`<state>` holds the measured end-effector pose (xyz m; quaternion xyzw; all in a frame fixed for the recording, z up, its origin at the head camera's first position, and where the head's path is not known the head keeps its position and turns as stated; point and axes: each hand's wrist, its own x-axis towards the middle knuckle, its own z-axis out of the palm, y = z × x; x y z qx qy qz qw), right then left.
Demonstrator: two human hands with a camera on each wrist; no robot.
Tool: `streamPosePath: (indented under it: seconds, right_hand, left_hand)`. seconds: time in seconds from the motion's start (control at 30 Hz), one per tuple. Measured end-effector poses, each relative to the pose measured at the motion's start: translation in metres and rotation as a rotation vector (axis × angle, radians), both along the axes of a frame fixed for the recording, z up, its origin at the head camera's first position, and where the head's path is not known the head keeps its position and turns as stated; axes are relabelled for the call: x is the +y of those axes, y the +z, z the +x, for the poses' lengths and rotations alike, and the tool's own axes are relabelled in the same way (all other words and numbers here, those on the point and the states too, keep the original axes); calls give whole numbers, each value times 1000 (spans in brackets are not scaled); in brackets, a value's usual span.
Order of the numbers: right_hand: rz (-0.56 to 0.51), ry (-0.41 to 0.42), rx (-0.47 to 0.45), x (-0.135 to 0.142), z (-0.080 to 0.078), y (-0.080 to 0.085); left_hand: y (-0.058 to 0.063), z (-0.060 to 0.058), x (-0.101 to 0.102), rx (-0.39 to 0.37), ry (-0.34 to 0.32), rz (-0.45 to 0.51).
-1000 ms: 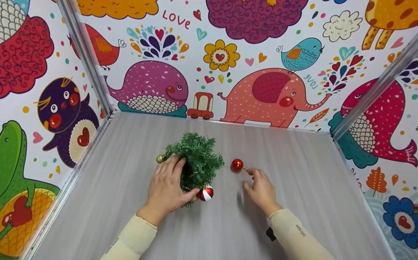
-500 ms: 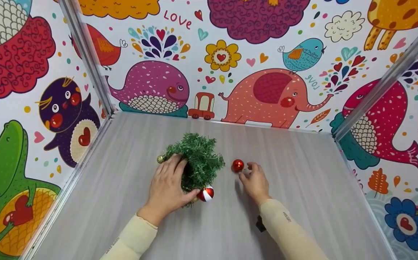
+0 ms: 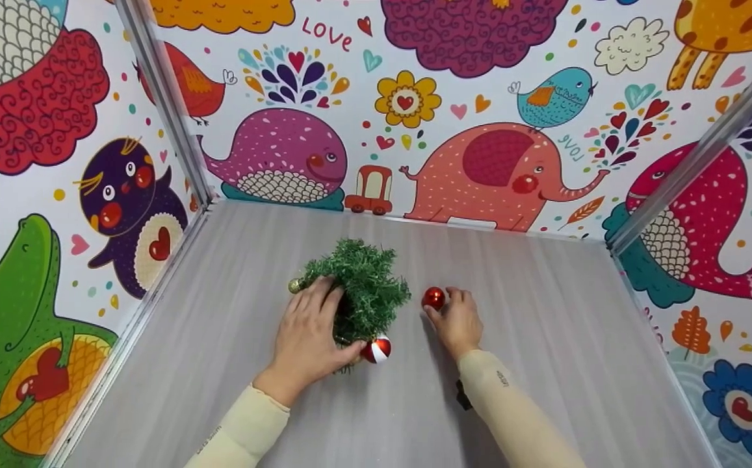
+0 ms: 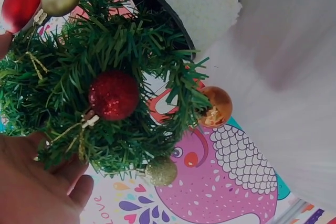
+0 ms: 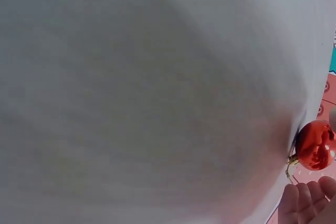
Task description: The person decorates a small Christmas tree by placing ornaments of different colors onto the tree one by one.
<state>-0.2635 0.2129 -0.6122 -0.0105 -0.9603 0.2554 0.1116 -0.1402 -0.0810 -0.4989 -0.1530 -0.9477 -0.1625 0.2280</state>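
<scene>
A small green Christmas tree (image 3: 369,283) lies tipped on its side, and my left hand (image 3: 311,331) grips its branches. From it hang a red-and-white bauble (image 3: 377,349) near my thumb and a gold bauble (image 3: 295,285) at the far left. Close up in the left wrist view are a glittery red bauble (image 4: 114,95) and a shiny orange-gold bauble (image 4: 216,107). To the right of the tree, my right hand (image 3: 460,325) pinches a shiny red bauble (image 3: 433,298) low at the tabletop. Its gold cap and loop (image 5: 292,160) show in the right wrist view.
The grey wood-grain table (image 3: 382,422) is enclosed by panels printed with cartoon animals. Metal rails (image 3: 174,123) stand at the back corners and run along the table's edges. A black object (image 3: 463,395) shows under the right sleeve.
My right hand has moved forward and left, closing thumb and fingers around the red bauble. The left hand keeps its hold on the tree. The head view has shifted slightly.
</scene>
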Motion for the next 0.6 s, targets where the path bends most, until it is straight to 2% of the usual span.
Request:
streamPosePath:
  seconds: [0.6]
  right_hand:
    - [82,62,89,5,-8,-9]
  left_hand:
    - [-1,0,-7,41,-47,-6]
